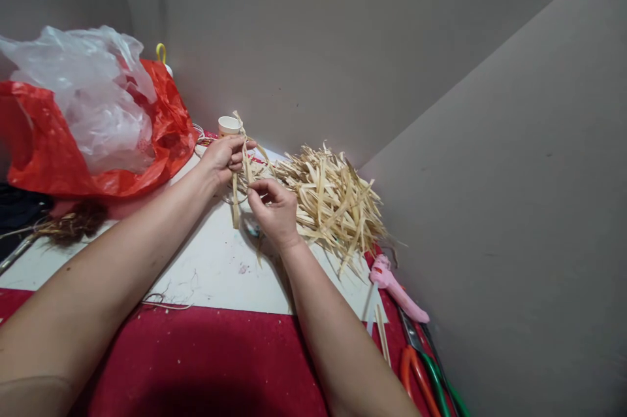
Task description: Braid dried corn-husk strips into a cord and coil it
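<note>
Pale, dry straw strips (246,165) hang between my two hands above the white board (210,273). My left hand (228,157) pinches them near the top, where they look twisted together, and a short end sticks up past the fingers. Lower down, my right hand (275,208) closes thumb and forefinger on a strip's lower part. A loose strip end (236,211) dangles to the left of my right hand. Right behind that hand lies a big heap of the same dry straw (337,201). What the other right fingers touch is hidden.
A red plastic bag (171,103) with a clear bag (102,97) fills the left. A white cup (228,125) stands behind my left hand. At the right lie a pink glue gun (399,289) and orange- and green-handled tools (418,378). Brown fibres (73,224) lie left; grey walls (514,208) close in.
</note>
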The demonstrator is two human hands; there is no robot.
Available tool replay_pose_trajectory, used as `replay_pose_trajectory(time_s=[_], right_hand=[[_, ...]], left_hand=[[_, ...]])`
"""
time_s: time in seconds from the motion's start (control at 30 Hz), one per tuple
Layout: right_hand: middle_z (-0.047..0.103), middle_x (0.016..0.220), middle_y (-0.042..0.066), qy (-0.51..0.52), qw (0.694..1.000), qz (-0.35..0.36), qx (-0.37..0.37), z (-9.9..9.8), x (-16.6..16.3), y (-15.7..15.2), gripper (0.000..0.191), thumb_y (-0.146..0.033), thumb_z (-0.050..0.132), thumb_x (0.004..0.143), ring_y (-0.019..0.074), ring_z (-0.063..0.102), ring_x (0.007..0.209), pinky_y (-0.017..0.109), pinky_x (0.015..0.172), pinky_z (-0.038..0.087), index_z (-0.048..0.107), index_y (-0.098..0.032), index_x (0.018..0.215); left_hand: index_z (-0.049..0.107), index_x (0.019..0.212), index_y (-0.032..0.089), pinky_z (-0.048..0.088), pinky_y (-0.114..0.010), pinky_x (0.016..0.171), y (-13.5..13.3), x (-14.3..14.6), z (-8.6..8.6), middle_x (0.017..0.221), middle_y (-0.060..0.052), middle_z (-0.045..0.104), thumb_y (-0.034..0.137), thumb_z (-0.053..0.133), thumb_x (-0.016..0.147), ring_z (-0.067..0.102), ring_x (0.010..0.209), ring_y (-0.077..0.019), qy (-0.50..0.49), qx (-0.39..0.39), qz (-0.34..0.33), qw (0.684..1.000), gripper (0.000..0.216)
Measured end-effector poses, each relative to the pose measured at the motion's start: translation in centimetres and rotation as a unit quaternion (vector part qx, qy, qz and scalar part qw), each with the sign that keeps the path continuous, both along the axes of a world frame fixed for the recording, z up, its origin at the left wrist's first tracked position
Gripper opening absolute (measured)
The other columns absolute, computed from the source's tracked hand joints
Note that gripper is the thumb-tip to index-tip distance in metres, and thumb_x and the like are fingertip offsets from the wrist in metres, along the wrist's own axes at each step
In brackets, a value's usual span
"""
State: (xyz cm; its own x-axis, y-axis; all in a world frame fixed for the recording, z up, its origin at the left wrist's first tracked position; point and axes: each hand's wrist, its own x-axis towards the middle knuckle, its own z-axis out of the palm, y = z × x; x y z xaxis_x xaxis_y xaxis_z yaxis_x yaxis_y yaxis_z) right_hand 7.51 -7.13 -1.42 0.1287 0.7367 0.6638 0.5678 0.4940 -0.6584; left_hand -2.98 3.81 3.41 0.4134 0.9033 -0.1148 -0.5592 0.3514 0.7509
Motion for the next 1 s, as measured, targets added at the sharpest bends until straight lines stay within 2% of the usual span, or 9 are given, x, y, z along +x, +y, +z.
replay_pose_trajectory(time_s=[0.13, 0.27, 0.4, 0.57, 0.67, 0.8, 0.87, 0.93, 1.0], right_hand=[[0.066, 0.069, -0.001, 0.037, 0.998, -0.025, -0.035, 0.0, 0.2, 0.2, 0.008, -0.024, 0.058, 0.079, 0.0117, 0.059, 0.06, 0.024, 0.057, 0.048, 0.065, -0.02, 0.076], [0.065, 0.067, -0.002, 0.026, 0.999, -0.005, -0.047, -0.1, 0.3, 0.2, 0.008, -0.023, 0.059, 0.079, 0.0122, 0.059, 0.06, 0.025, 0.06, 0.048, 0.064, -0.021, 0.074], [0.067, 0.069, -0.001, 0.033, 0.997, 0.012, -0.065, -0.1, 0.2, 0.2, 0.009, -0.026, 0.06, 0.08, 0.0123, 0.059, 0.059, 0.026, 0.06, 0.047, 0.065, -0.022, 0.074], [0.069, 0.071, 0.0, 0.139, 0.977, 0.069, -0.145, 0.4, 0.2, 0.3, 0.012, -0.026, 0.061, 0.074, 0.0132, 0.062, 0.062, 0.026, 0.059, 0.049, 0.069, -0.02, 0.079], [0.065, 0.063, -0.002, 0.183, 0.961, 0.093, -0.183, 0.8, 0.2, 0.2, 0.019, -0.023, 0.056, 0.071, 0.0126, 0.059, 0.054, 0.025, 0.052, 0.045, 0.07, -0.018, 0.084], [0.051, 0.052, -0.007, 0.189, 0.98, -0.01, -0.061, 1.4, 0.4, -0.1, 0.012, -0.026, 0.06, 0.075, 0.009, 0.044, 0.046, 0.024, 0.049, 0.038, 0.068, -0.019, 0.081], [0.057, 0.061, -0.004, 0.208, 0.976, -0.068, 0.013, 2.0, 0.9, -0.1, 0.012, -0.032, 0.062, 0.078, 0.0098, 0.049, 0.056, 0.024, 0.055, 0.042, 0.065, -0.02, 0.078], [0.065, 0.075, 0.0, 0.229, 0.969, -0.091, 0.028, 2.6, 1.8, 0.1, 0.017, -0.036, 0.065, 0.079, 0.0109, 0.056, 0.065, 0.024, 0.06, 0.045, 0.066, -0.02, 0.082], [0.069, 0.088, 0.003, 0.259, 0.963, -0.075, -0.024, 3.4, 3.0, 0.2, 0.025, -0.038, 0.071, 0.075, 0.0094, 0.056, 0.063, 0.022, 0.054, 0.045, 0.067, -0.02, 0.091]], left_hand=[[0.053, 0.069, 0.01, 0.012, -0.013, 0.031, 0.0, 0.2, 0.0, 0.053, 0.001, 0.056, 0.007, 0.046, 0.092, 0.024, 0.029, 0.0024, 0.007, 0.006, -0.01, 1.0, 0.024], [0.053, 0.07, 0.011, 0.014, -0.013, 0.031, -0.1, 0.2, 0.1, 0.058, 0.001, 0.059, 0.006, 0.05, 0.088, 0.025, 0.03, 0.0027, -0.001, 0.009, -0.001, 1.0, 0.019], [0.049, 0.069, 0.013, 0.014, -0.012, 0.032, -0.3, 0.2, 0.2, 0.053, 0.005, 0.051, 0.003, 0.055, 0.082, 0.026, 0.031, 0.0022, 0.017, 0.018, 0.017, 1.0, 0.018], [0.045, 0.068, 0.014, 0.013, -0.012, 0.033, -0.6, 0.4, 0.1, 0.051, 0.007, 0.047, -0.002, 0.047, 0.082, 0.028, 0.031, 0.0016, 0.043, 0.037, 0.025, 0.998, 0.022], [0.045, 0.068, 0.014, 0.013, -0.012, 0.033, -0.5, 0.4, 0.0, 0.05, 0.007, 0.047, -0.003, 0.045, 0.081, 0.027, 0.031, 0.0014, 0.046, 0.046, 0.018, 0.998, 0.022], [0.048, 0.071, 0.015, 0.015, -0.012, 0.033, -0.6, 0.3, 0.0, 0.051, 0.006, 0.049, 0.0, 0.048, 0.083, 0.027, 0.031, 0.0002, 0.055, 0.07, -0.001, 0.996, 0.019], [0.049, 0.072, 0.015, 0.016, -0.012, 0.034, -0.8, 0.4, 0.1, 0.051, 0.006, 0.05, 0.002, 0.05, 0.084, 0.029, 0.031, -0.0004, 0.065, 0.089, -0.033, 0.993, 0.018], [0.051, 0.072, 0.015, 0.015, -0.012, 0.034, -1.2, 0.5, 0.2, 0.052, 0.005, 0.052, 0.005, 0.054, 0.084, 0.03, 0.031, -0.0007, 0.075, 0.111, -0.084, 0.988, 0.016], [0.054, 0.073, 0.014, 0.015, -0.012, 0.034, -1.7, 0.7, 0.3, 0.052, 0.004, 0.052, 0.007, 0.06, 0.082, 0.031, 0.032, -0.0006, 0.081, 0.131, -0.137, 0.979, 0.014]])
